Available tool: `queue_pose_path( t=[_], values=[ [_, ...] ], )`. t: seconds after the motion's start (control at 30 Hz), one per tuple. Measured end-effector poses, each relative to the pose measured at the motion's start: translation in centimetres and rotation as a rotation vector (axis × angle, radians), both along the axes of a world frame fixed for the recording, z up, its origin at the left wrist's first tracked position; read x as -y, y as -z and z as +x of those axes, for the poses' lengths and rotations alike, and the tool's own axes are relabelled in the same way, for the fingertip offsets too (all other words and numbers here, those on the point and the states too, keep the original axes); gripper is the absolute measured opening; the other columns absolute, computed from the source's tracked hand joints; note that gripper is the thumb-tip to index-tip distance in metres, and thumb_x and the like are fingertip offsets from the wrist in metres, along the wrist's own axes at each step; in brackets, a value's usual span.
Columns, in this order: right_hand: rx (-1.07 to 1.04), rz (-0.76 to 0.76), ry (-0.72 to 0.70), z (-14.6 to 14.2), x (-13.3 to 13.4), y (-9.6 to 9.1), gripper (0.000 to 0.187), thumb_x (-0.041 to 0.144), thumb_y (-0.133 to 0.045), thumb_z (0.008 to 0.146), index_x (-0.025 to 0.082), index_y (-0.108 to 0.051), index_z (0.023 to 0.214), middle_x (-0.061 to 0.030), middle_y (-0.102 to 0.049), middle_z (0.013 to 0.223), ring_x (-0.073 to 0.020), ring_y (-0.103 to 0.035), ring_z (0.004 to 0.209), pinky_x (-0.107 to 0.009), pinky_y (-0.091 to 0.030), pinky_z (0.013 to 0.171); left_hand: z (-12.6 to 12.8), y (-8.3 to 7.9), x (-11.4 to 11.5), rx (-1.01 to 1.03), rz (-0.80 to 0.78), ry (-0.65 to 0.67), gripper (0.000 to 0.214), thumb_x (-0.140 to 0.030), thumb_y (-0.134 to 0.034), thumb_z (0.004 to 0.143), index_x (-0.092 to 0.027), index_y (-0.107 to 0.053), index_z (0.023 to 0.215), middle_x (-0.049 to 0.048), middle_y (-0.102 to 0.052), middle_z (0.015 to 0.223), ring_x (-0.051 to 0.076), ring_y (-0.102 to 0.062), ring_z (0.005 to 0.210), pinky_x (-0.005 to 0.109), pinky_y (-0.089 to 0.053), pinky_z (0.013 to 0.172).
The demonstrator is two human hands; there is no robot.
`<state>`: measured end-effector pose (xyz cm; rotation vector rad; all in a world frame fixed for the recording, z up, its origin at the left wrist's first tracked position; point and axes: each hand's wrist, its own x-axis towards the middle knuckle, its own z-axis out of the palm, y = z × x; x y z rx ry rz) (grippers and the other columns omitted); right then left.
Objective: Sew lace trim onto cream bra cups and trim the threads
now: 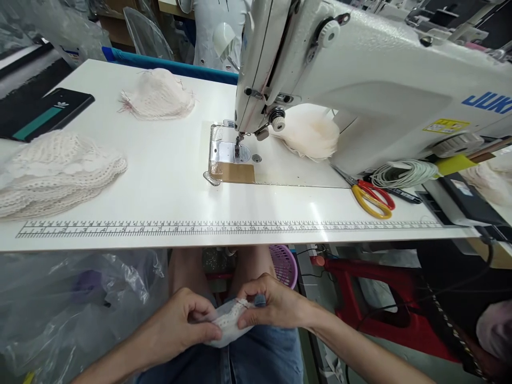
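Over my lap, below the table edge, a small piece of white lace fabric (231,321) is stretched between both hands. My left hand (191,320) pinches its left end between thumb and fingers. My right hand (270,303) grips the other end, its thumb on the lace edge. A small blue-grey thing (260,300) shows at the right fingers; what it is I cannot make out. Above them stands a white sewing machine (384,80), its presser foot (237,148) over the metal needle plate. Cream fabric pieces (310,132) lie under the machine arm.
On the white table (160,176) lie a lace stack (56,173) at left and a fabric pile (158,95) behind. Red-and-yellow scissors (372,197), a coil of cord (405,174) and a black phone-like case (52,113) are there too. Plastic sheeting (80,309) hangs lower left; a red stool (392,304) stands right.
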<state>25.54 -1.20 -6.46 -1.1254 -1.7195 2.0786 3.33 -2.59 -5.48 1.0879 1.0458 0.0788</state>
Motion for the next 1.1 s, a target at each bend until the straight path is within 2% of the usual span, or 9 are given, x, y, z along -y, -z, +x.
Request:
queue_pose_path(
  t=[0.17, 0.33, 0.5, 0.57, 0.63, 0.77, 0.9, 0.97, 1.1],
  values=[
    [-0.036, -0.043, -0.048, -0.4, 0.0, -0.2, 0.034, 0.046, -0.07, 0.073, 0.013, -0.07, 0.082, 0.0018, -0.058, 0.065, -0.0096, -0.05, 0.058, -0.017, -0.039, 0.055, -0.9, 0.1, 0.4, -0.031, 0.0, 0.01, 0.022, -0.033, -0.066, 0.067, -0.013, -0.061, 0.057, -0.0056, -0.039, 0.053, 0.01, -0.035, 0.055, 0.02, -0.021, 0.051],
    [-0.003, 0.009, -0.098, -0.7, 0.0, -0.2, 0.036, 0.048, -0.069, 0.075, 0.013, -0.068, 0.082, 0.0028, -0.055, 0.065, -0.0083, -0.047, 0.057, -0.017, -0.034, 0.051, -0.1, -0.1, 0.4, -0.006, 0.061, 0.04, 0.026, -0.038, -0.072, 0.065, -0.013, -0.064, 0.066, -0.0066, -0.037, 0.057, 0.01, -0.034, 0.058, 0.02, -0.021, 0.051],
    [0.038, 0.044, -0.113, -0.4, 0.1, -0.2, 0.035, 0.047, -0.068, 0.076, 0.012, -0.068, 0.084, 0.0028, -0.055, 0.065, -0.0082, -0.046, 0.058, -0.016, -0.032, 0.049, 1.0, -0.1, 0.3, -0.071, 0.139, 0.041, 0.031, -0.029, -0.062, 0.072, -0.016, -0.046, 0.049, -0.0071, -0.028, 0.051, 0.009, -0.027, 0.053, 0.021, -0.018, 0.049],
    [0.023, 0.032, -0.102, -0.3, 0.1, -0.1, 0.035, 0.046, -0.068, 0.076, 0.012, -0.068, 0.083, 0.0025, -0.056, 0.065, -0.0083, -0.047, 0.059, -0.016, -0.033, 0.051, 0.9, 0.1, 0.3, -0.05, 0.13, 0.041, 0.037, -0.028, -0.061, 0.072, -0.018, -0.036, 0.047, -0.0073, -0.025, 0.05, 0.009, -0.024, 0.052, 0.023, -0.017, 0.048],
    [-0.006, 0.001, -0.091, -0.2, 0.1, 0.0, 0.035, 0.046, -0.068, 0.076, 0.012, -0.068, 0.084, 0.002, -0.057, 0.066, -0.009, -0.049, 0.059, -0.017, -0.036, 0.053, 0.7, 0.4, 0.3, -0.032, 0.105, 0.036, 0.039, -0.028, -0.062, 0.071, -0.019, -0.033, 0.047, -0.0074, -0.024, 0.05, 0.009, -0.023, 0.051, 0.023, -0.016, 0.048],
    [-0.044, -0.024, -0.089, -0.3, 0.0, 0.2, 0.037, 0.048, -0.068, 0.075, 0.012, -0.068, 0.085, 0.001, -0.058, 0.067, -0.0106, -0.052, 0.06, -0.018, -0.038, 0.054, 0.4, 0.5, 0.5, 0.005, 0.047, 0.005, 0.031, -0.031, -0.064, 0.07, -0.017, -0.044, 0.051, -0.0072, -0.029, 0.051, 0.009, -0.025, 0.053, 0.023, -0.017, 0.048],
    [-0.012, 0.05, -0.102, -0.4, 0.1, 0.1, 0.036, 0.048, -0.066, 0.078, 0.012, -0.068, 0.084, 0.0013, -0.057, 0.064, -0.0099, -0.051, 0.058, -0.018, -0.036, 0.052, 1.0, 0.1, 0.5, 0.009, 0.014, -0.004, 0.024, -0.032, -0.069, 0.066, -0.015, -0.055, 0.06, -0.0074, -0.032, 0.054, 0.009, -0.027, 0.054, 0.022, -0.016, 0.049],
    [-0.001, 0.093, -0.108, -0.3, 0.2, 0.0, 0.035, 0.046, -0.066, 0.079, 0.012, -0.068, 0.083, 0.0017, -0.056, 0.063, -0.0092, -0.049, 0.057, -0.017, -0.034, 0.05, 1.5, 0.0, 0.4, -0.032, 0.027, -0.006, 0.026, -0.031, -0.068, 0.067, -0.015, -0.051, 0.055, -0.0079, -0.029, 0.052, 0.008, -0.025, 0.053, 0.023, -0.015, 0.048],
    [0.037, 0.159, -0.111, 0.1, 0.4, -0.1, 0.033, 0.044, -0.067, 0.078, 0.011, -0.068, 0.081, 0.0023, -0.055, 0.06, -0.0083, -0.048, 0.055, -0.016, -0.03, 0.047, 2.3, 0.2, 0.3, -0.042, 0.008, -0.033, 0.042, -0.032, -0.064, 0.068, -0.02, -0.031, 0.046, -0.009, -0.019, 0.048, 0.008, -0.017, 0.05, 0.024, -0.012, 0.047]
  ],
)
